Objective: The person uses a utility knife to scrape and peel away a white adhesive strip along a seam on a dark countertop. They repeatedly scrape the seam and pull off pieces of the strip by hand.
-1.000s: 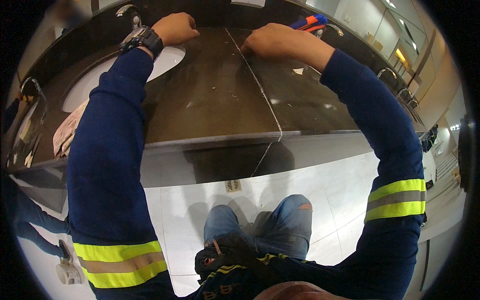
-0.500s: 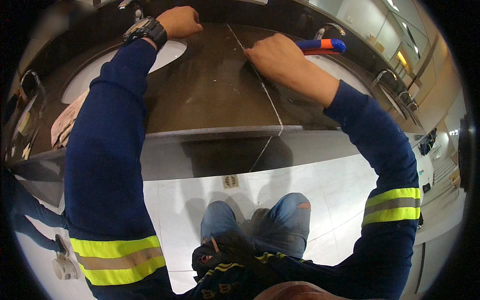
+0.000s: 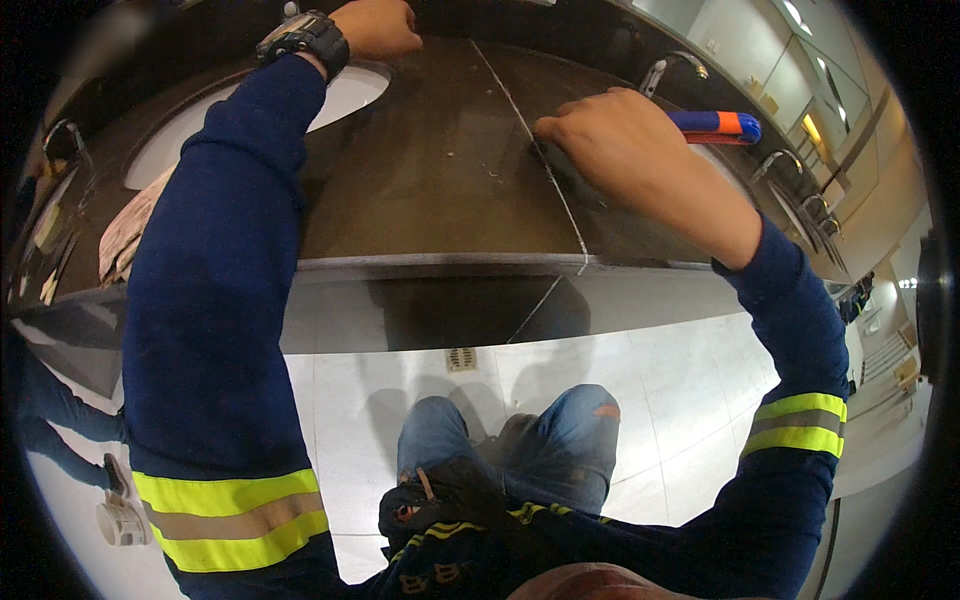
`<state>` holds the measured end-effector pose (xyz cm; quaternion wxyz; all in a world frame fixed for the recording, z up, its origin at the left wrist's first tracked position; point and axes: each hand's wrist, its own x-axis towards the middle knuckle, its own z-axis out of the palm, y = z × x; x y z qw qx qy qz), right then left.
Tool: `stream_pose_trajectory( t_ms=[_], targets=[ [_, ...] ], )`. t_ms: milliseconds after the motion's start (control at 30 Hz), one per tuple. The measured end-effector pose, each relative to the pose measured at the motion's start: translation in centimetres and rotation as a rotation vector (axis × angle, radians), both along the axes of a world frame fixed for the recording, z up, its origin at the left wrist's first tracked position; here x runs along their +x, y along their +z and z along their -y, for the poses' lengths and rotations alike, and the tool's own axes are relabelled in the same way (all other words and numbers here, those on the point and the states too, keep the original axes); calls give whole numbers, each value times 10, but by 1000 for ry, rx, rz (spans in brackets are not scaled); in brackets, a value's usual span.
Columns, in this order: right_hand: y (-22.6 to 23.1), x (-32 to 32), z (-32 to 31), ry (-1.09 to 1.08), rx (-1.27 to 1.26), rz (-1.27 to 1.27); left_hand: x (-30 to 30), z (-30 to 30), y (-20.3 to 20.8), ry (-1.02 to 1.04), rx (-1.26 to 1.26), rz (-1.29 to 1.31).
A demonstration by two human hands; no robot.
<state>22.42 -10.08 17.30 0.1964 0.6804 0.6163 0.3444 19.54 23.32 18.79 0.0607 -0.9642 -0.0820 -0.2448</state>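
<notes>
My right hand [image 3: 625, 140] is closed around a utility knife [image 3: 718, 126] with a blue and orange handle that sticks out to the right. Its front end is hidden under my hand. That hand is over the dark countertop [image 3: 400, 200], just right of a pale joint line [image 3: 540, 150] running across it. My left hand [image 3: 378, 28], below a black wristwatch [image 3: 305, 38], lies at the far side with its fingers curled. Whatever it may hold is hidden. Under that forearm shows part of a white sink basin [image 3: 355, 97].
Pinkish work gloves [image 3: 130, 235] lie by my left sleeve. A faucet [image 3: 672, 72] stands behind my right hand, with more faucets farther right. At lower left are another person's legs [image 3: 65, 410] and a white bucket [image 3: 120, 524]. A drain grate [image 3: 461, 359] sits in the tiled floor.
My right hand has moved right and nearer to me with the utility knife. My left hand has shifted slightly right and up in the picture.
</notes>
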Motion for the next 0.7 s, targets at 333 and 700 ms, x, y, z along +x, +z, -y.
stream_pose_trajectory(
  t_ms=[333, 700],
  targets=[
    [-8, -22, 11, 28, 104, 25, -3, -4, 1, -33, 7, 33],
    [10, 21, -24, -132, 198, -19, -1, -9, 4, -7, 44, 25]
  ],
)
